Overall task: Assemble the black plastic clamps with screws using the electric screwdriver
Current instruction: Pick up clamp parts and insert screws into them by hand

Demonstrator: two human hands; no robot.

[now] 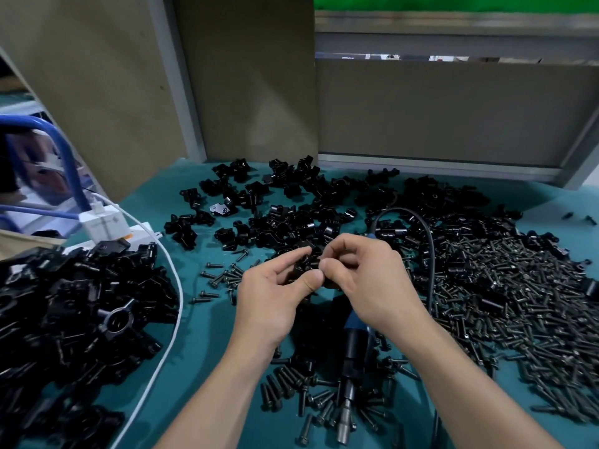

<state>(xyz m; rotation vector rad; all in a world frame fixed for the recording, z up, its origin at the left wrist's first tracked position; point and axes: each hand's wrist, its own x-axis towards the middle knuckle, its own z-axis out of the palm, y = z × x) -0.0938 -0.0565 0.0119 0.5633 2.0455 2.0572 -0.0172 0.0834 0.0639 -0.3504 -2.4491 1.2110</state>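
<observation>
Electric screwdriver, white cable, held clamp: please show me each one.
electric screwdriver [356, 350], head view, on its black body.
white cable [181, 293], head view, on its curved middle stretch.
held clamp [306, 262], head view, on its visible black middle.

On the table [207, 325], loose clamps [291, 218] are lying at 12 o'clock, a screw heap [518, 303] at 3 o'clock, a clamp pile [81, 306] at 9 o'clock and a power strip [139, 231] at 10 o'clock. At the centre, the left hand [272, 296] and right hand [372, 277] are holding a clamp [306, 264] between them. The electric screwdriver [355, 348] is lying at 6 o'clock under the right wrist.
</observation>
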